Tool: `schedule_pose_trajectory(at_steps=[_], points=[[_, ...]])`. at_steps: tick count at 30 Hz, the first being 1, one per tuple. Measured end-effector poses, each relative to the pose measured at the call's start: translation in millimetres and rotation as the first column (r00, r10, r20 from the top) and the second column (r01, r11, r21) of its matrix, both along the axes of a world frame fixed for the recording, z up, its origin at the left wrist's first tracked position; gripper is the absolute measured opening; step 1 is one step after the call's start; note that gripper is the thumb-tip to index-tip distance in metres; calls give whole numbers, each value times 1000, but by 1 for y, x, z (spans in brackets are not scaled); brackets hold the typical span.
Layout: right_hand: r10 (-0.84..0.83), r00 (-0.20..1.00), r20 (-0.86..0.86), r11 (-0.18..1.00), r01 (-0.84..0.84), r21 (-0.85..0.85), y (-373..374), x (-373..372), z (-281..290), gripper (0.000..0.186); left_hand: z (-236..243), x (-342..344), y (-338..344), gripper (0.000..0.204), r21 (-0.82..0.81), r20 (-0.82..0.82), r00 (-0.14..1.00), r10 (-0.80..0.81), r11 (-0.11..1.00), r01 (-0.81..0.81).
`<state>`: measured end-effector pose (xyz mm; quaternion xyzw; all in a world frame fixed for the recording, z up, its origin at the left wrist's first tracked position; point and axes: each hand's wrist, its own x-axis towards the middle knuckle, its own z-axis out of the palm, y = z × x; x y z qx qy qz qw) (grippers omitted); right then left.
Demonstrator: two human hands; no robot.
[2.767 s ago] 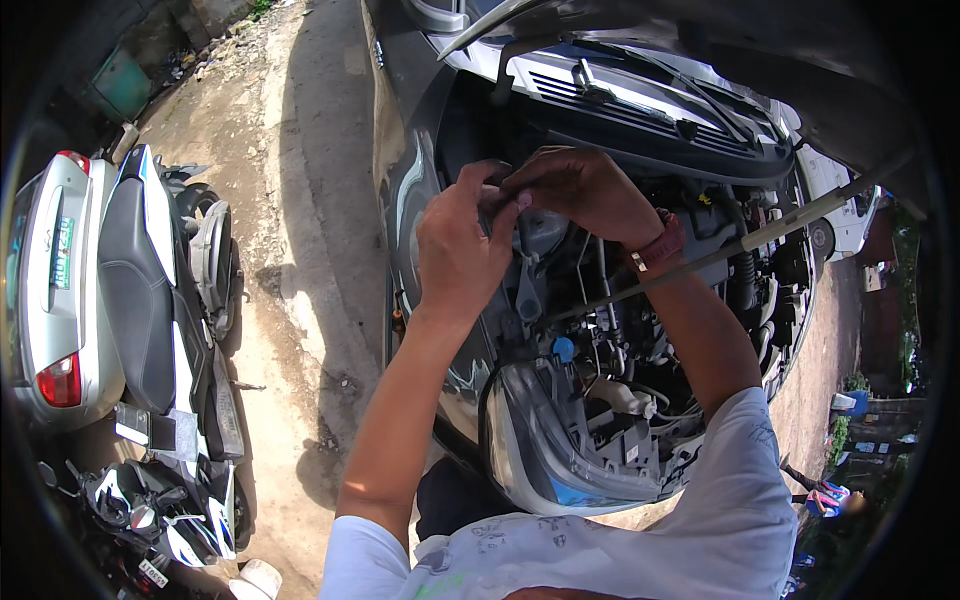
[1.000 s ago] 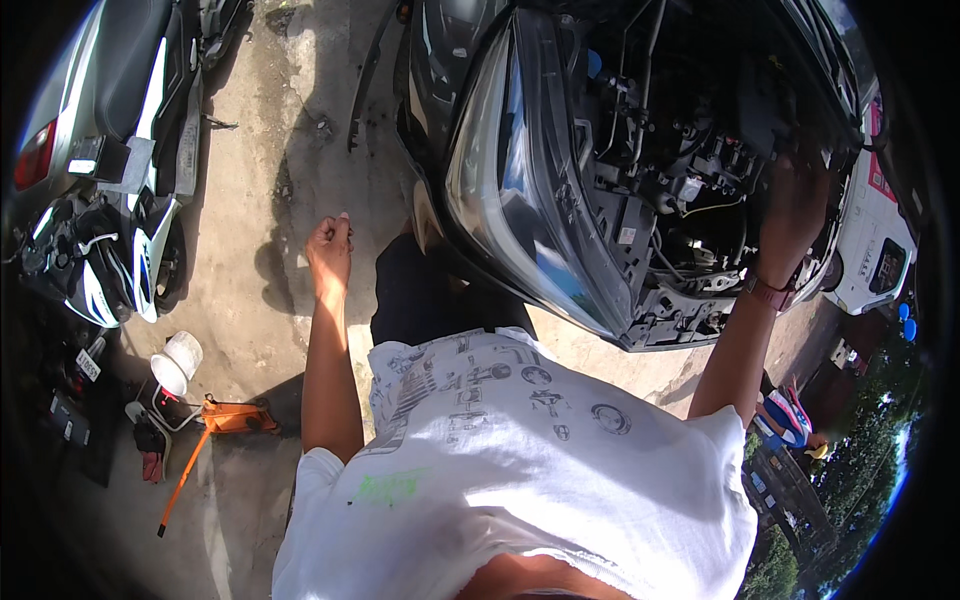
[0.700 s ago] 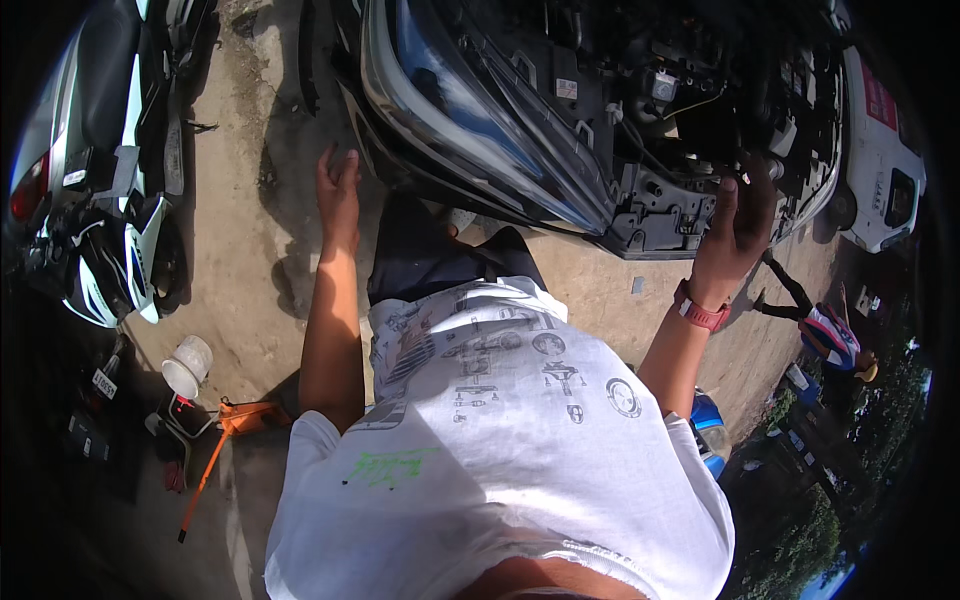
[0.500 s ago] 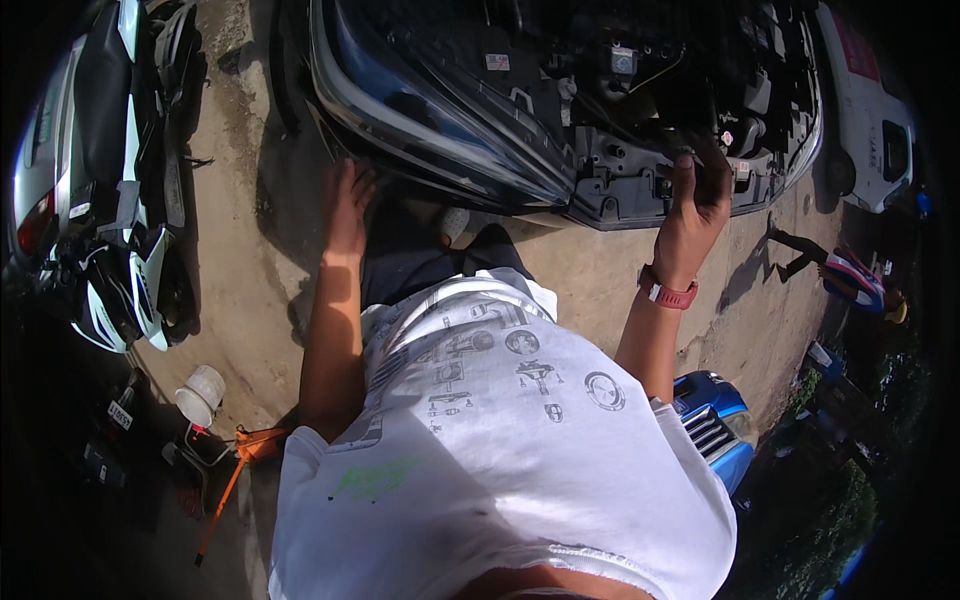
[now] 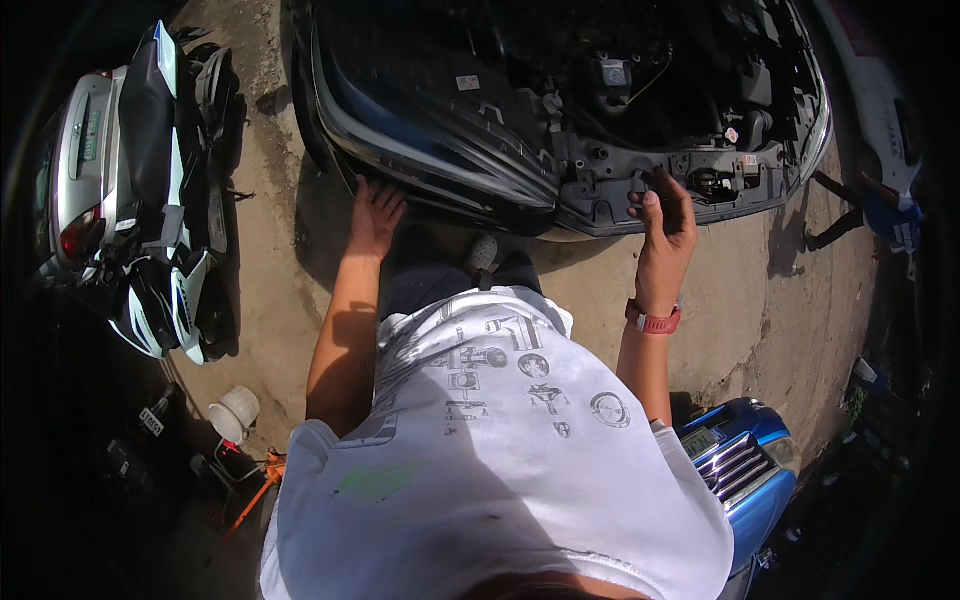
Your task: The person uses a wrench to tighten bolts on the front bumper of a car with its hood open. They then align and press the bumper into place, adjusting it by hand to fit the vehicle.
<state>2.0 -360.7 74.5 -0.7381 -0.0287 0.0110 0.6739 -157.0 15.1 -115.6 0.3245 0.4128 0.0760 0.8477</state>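
Note:
A dark car with glossy curved bodywork [image 5: 450,160] stands in front of me, its engine bay [image 5: 600,205] uncovered at the right. My left hand [image 5: 377,218] is at the lower left edge of that bodywork, fingers loosely spread and holding nothing I can see; whether the fingertips touch the panel I cannot tell. At the front rim of the engine bay, my right hand [image 5: 668,235] is raised with its thumb and bent fingers apart. Nothing shows in its grasp. A red watch band [image 5: 653,318] circles the right wrist.
A motorcycle [image 5: 160,200] is parked at the left beside a silver car [image 5: 88,150]. Lower left are a white bucket [image 5: 233,414] and an orange-handled thing [image 5: 262,490]. A blue vehicle [image 5: 755,480] stands lower right. Another person [image 5: 885,222] is at the far right.
My right hand has drawn back slightly from the engine bay toward me. My left hand's fingers have fanned out by the bodywork. The view has shifted, and the other person appears farther up at right.

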Motion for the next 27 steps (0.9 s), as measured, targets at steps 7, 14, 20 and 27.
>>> schedule_pose_trajectory(at_steps=[7, 14, 20, 27], points=[[74, 996, -49, 997, -73, 24, 7, -13, 2, 38, 0, 19, 4, 119, -73, 12, 999, 31, 997, -30], [145, 989, -24, 989, -145, 13, 23, -9, 6, 34, -7, 35, 17, 122, -99, 18, 995, 102, 990, -100], [238, 971, -2, 971, -238, 3, 72, 3, 27, 27, -5, 34, 30, 118, -128, 68, 993, 95, 988, -85], [424, 902, 77, 902, -428, 47, 161, 1, 56, 33, 1, 12, 53, 120, -181, 136, 991, -9, 983, 33]])
